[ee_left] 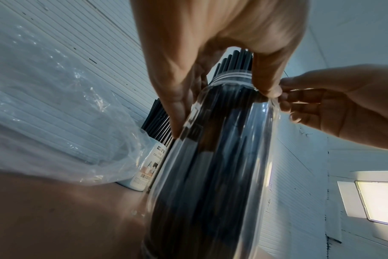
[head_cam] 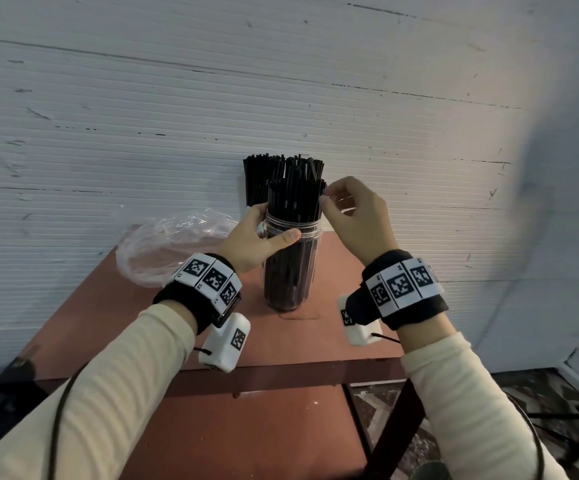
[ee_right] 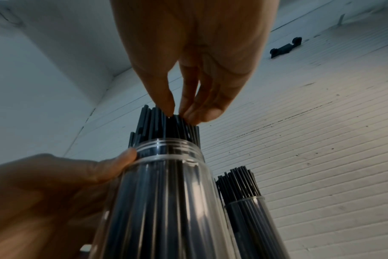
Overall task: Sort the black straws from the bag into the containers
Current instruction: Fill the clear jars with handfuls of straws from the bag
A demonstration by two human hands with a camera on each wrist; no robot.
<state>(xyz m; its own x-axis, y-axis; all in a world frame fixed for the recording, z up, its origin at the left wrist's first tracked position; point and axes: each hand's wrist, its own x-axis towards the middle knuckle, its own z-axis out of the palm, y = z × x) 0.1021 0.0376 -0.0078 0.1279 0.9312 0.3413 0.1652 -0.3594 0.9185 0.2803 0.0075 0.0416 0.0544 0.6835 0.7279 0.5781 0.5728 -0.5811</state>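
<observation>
A tall clear jar (head_cam: 291, 271) (ee_left: 210, 175) (ee_right: 166, 192) packed with black straws (head_cam: 295, 199) stands on the red-brown table (head_cam: 333, 334). My left hand (head_cam: 263, 233) (ee_left: 224, 105) grips the jar just below its threaded neck, thumb in front. My right hand (head_cam: 324, 199) (ee_right: 179, 113) is over the jar's right side, with thumb and fingertips pinched on the straw tops. Behind the jar stands a second container (ee_left: 144, 175) (ee_right: 250, 219), also full of black straws (head_cam: 263, 174). A crumpled clear plastic bag (head_cam: 170, 244) (ee_left: 66, 131) lies to the left; I see no straws in it.
A white ribbed wall (head_cam: 281, 98) rises directly behind the table. The table's front edge (head_cam: 281, 375) is a dark red bar, with a lower shelf (head_cam: 246, 438) beneath it. The floor shows at the lower right.
</observation>
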